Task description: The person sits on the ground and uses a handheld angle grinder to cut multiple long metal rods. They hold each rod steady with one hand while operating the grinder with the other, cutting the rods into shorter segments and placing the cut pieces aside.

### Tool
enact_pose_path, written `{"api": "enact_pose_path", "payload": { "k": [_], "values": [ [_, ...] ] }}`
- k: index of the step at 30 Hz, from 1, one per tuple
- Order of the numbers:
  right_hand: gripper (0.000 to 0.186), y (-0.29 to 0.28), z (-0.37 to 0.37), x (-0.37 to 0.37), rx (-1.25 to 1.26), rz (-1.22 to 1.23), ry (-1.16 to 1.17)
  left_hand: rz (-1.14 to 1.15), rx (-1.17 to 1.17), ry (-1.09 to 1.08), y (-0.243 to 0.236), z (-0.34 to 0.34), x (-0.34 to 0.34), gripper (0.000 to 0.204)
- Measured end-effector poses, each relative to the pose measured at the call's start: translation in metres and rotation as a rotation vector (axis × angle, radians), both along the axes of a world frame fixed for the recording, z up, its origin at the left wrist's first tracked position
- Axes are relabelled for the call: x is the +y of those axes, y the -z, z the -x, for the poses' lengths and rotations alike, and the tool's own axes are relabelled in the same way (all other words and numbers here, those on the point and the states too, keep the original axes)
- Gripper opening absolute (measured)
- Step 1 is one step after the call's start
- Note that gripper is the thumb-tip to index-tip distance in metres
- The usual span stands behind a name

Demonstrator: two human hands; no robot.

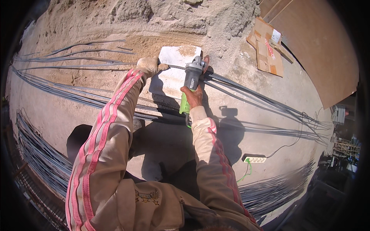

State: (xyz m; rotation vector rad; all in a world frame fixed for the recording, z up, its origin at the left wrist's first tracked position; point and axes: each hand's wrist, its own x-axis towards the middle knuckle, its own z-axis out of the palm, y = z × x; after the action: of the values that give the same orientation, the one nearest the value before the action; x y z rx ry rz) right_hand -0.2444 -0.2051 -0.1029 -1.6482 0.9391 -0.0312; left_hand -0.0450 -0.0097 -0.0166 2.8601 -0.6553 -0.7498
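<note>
While right hand grips grinder, left hand clasps steel rod (stretch hidden behind grinder).

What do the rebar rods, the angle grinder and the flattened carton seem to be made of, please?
Rebar rods: probably steel, dull grey, judging by their long, slim, metallic look.
Angle grinder: silvery gear head, likely metal; smooth green-and-dark housing, probably plastic.
Flattened carton: apparently cardboard, by its matte brown surface and fold lines.
</note>
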Motion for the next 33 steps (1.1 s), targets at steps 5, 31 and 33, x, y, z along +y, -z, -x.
{"api": "enact_pose_path", "payload": {
  "k": [5,31,33],
  "values": [
    [0.085,-0.004,-0.001,0.001,0.02,-0.03,-0.036,0.045,-0.081,-0.015,0.012,0.002,0.007,0.095],
    [0.086,-0.037,-0.001,0.004,-0.014,-0.136,-0.067,0.01,-0.017,-0.035,0.004,0.0,0.008,0.095],
    [0.083,-0.038,0.001,0.0,-0.033,-0.153,-0.053,0.013,-0.006,-0.022,0.0,0.001,0.003,0.094]
  ]
}}
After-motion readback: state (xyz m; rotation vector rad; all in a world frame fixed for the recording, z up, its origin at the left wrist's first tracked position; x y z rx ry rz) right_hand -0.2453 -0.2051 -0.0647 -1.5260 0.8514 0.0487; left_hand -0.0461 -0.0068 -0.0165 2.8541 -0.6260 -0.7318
